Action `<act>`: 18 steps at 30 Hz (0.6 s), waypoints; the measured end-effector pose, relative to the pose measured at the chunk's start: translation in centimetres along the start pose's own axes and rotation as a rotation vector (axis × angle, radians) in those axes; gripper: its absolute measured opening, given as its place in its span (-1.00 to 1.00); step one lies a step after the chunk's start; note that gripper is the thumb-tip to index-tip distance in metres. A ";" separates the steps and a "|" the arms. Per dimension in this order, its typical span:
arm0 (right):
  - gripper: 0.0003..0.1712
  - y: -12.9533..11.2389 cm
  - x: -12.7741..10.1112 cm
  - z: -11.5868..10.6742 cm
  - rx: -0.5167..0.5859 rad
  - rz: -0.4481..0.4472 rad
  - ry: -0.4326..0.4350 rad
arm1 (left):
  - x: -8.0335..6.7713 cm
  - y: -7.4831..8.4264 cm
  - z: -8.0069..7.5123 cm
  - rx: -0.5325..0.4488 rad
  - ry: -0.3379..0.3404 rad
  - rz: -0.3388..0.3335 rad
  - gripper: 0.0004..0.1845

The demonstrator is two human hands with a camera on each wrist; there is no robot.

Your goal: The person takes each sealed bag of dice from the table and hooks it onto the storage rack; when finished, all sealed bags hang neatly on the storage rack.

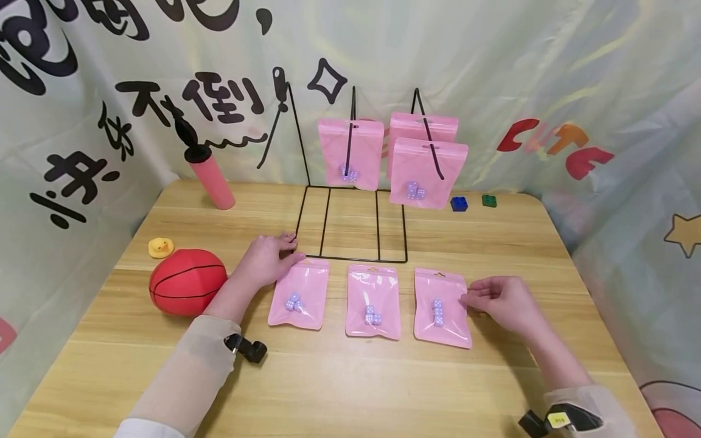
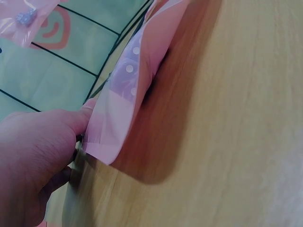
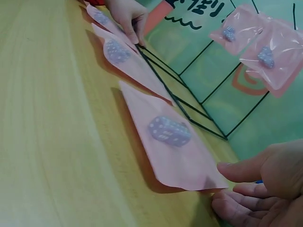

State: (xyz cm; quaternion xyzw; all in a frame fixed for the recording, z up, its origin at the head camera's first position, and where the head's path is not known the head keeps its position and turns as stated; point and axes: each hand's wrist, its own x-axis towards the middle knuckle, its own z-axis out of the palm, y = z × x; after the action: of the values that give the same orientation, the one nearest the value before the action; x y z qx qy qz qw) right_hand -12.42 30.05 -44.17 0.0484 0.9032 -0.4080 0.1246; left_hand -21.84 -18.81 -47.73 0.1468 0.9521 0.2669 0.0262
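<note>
- The left pink pouch [image 1: 299, 294] is pinched at its top corner by the left hand [image 1: 266, 258].
- The right pink pouch [image 1: 441, 307] is apparently only touched at its edge by the relaxed right hand [image 1: 504, 301].

From my head view I cannot read the pips on the small lilac dice [image 1: 294, 302] inside the flat pink plastic pouches, and the rear hanging pink pouch [image 1: 423, 126] is mostly covered by the one in front of it. On the left wrist feed my left hand [image 2: 33, 161] runs off the frame's lower left edge, its fingertips sit behind the leftmost pink pouch [image 2: 124, 101] so I cannot tell whether they pinch it, and the wooden worktop [image 2: 236, 118] is smeared. The right wrist feed crops my right hand [image 3: 258, 189] at the bottom corner, and the hanging pouches [image 3: 265, 52] there are soft and partly cut by the edge.
</note>
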 end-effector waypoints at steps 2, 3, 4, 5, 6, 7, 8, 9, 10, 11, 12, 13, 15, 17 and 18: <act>-0.50 0.0 0.1 0.3 0.031 0.031 0.003 | 0.0 0.0 0.0 0.002 0.003 0.004 -0.48; -0.48 0.0 0.2 0.4 0.039 0.040 0.006 | 0.0 0.0 0.0 0.002 0.004 0.004 -0.48; -0.45 0.0 0.2 0.5 0.046 0.042 0.009 | 0.0 0.0 0.0 0.004 0.004 0.005 -0.48; -0.43 0.0 0.3 0.6 0.054 0.045 0.010 | 0.0 0.0 0.0 0.005 0.004 0.003 -0.48; -0.41 0.0 0.4 0.7 0.065 0.047 0.009 | -0.1 0.1 0.0 0.006 0.003 0.001 -0.49; -0.40 0.0 0.4 0.7 0.075 0.049 0.005 | -0.1 0.1 0.0 0.006 0.003 -0.001 -0.49; -0.39 0.0 0.5 0.7 0.082 0.049 0.000 | -0.1 0.2 0.0 0.005 0.002 -0.003 -0.48; -0.40 0.0 0.5 0.7 0.088 0.044 -0.007 | -0.1 0.2 -0.1 0.004 0.003 -0.004 -0.48; -0.41 0.0 0.6 0.7 0.099 0.038 -0.019 | -0.1 0.3 -0.1 0.003 0.004 -0.005 -0.49; -0.43 0.0 0.6 0.6 0.114 0.032 -0.031 | -0.1 0.3 -0.1 0.002 0.003 -0.006 -0.49; -0.45 0.0 0.6 0.6 0.126 0.023 -0.044 | -0.1 0.3 -0.1 0.002 0.004 -0.007 -0.49; -0.47 -0.1 0.6 0.5 0.135 0.012 -0.057 | -0.1 0.4 -0.1 0.003 0.005 -0.006 -0.49; -0.50 -0.3 0.7 0.1 0.133 -0.025 -0.078 | -0.1 0.4 -0.1 0.005 0.007 -0.010 -0.49; -0.53 -0.5 0.6 -0.2 0.122 -0.062 -0.087 | -0.1 0.4 -0.1 0.007 0.008 -0.016 -0.49; -0.55 -0.7 0.6 -0.3 0.114 -0.080 -0.089 | -0.1 0.4 -0.1 0.008 0.008 -0.020 -0.49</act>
State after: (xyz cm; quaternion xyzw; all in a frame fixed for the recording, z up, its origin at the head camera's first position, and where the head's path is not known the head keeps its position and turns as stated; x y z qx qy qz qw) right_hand -13.16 29.83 -43.65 0.0011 0.8733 -0.4650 0.1455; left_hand -21.66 -18.54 -47.44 0.1364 0.9546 0.2636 0.0243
